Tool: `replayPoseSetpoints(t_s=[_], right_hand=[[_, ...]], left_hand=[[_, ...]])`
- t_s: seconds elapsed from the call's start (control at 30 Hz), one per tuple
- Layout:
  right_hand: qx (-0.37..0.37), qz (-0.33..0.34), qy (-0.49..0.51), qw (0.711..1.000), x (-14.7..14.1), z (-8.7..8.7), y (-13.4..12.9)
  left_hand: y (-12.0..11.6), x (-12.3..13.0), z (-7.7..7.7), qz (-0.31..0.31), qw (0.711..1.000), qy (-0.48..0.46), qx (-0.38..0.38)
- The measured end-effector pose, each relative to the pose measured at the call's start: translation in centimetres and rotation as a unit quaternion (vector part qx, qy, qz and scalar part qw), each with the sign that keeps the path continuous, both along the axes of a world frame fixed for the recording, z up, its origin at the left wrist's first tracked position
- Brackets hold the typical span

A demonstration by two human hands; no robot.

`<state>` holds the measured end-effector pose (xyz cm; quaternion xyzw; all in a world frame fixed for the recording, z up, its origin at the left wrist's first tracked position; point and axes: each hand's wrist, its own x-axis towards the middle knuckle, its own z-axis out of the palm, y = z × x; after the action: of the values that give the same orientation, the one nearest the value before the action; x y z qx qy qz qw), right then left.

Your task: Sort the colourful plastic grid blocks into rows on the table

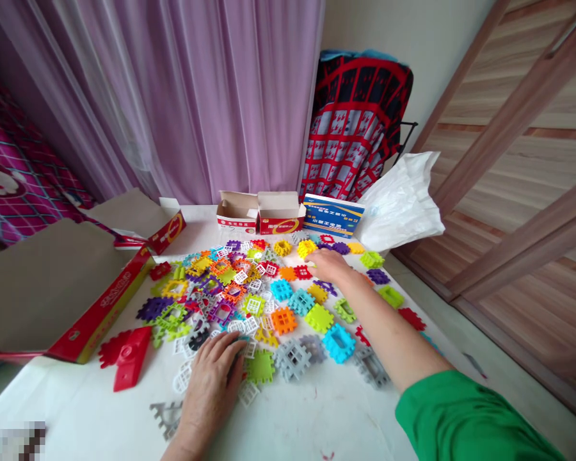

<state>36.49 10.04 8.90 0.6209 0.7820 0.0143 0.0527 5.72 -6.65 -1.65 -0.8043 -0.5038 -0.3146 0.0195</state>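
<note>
My left hand (216,366) rests at the near edge of a heap of plastic building pieces, fingers stretched and slightly apart over small white window pieces (250,325). A flat lime square (260,366) and a grey assembled block (292,360) lie just right of it. Farther back, my right hand (332,265) is closed with its fingertips at a yellow toothed block (306,249); the fingers partly hide its lower edge. Around that arm are assembled blocks: an orange cube (284,320), a teal block (301,301) and a bright blue block (338,343).
Open cardboard boxes (281,214) and a blue box (333,216) line the table's back. A large red-edged box (110,307) stands at left, a red plastic part (130,358) in front of it. A white plastic bag (398,205) is at the back right.
</note>
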Motion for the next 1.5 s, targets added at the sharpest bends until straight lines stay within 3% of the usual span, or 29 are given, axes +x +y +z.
replayPoseSetpoints(t_s=[0.13,0.37,0.47,0.57,0.73,0.87,1.07,1.2,1.3,1.37,1.5], right_hand=[[0.036,0.037,0.133,0.990,-1.7,0.0,-3.4],[0.077,0.085,0.352,0.929,-4.8,-1.0,-9.3],[0.111,0.119,0.402,0.901,-5.7,0.0,-10.4],[0.148,0.142,0.436,0.876,-6.2,2.1,-11.0],[0.191,0.156,0.464,0.851,-5.5,4.8,-11.8],[0.213,0.129,0.462,0.851,-3.0,4.6,-11.8],[0.279,0.053,0.440,0.852,1.2,4.6,-11.6],[0.285,0.049,0.443,0.848,2.2,4.9,-11.6],[0.284,0.044,0.448,0.847,2.4,4.9,-11.6],[0.281,0.038,0.452,0.846,2.5,4.9,-11.7],[0.278,0.024,0.455,0.846,2.7,5.0,-11.7]], left_hand=[[0.0,0.4,0.0,0.003,1.000,-0.016,-0.014],[0.0,1.1,0.7,0.008,0.999,-0.039,-0.030],[-0.2,1.3,1.1,0.010,0.999,-0.025,-0.037],[-0.6,1.4,1.2,0.004,0.999,-0.012,-0.040],[-1.0,1.5,1.3,0.017,0.999,-0.008,-0.036],[-0.4,0.4,1.7,0.049,0.998,-0.006,-0.034],[2.7,-1.9,3.6,0.174,0.984,0.027,-0.042],[4.5,-1.6,4.6,0.229,0.961,0.124,-0.096],[5.2,-1.0,4.9,0.235,0.954,0.150,-0.110],[5.4,-0.8,5.0,0.225,0.959,0.128,-0.111],[5.9,-0.9,5.1,0.191,0.971,-0.030,-0.139]])
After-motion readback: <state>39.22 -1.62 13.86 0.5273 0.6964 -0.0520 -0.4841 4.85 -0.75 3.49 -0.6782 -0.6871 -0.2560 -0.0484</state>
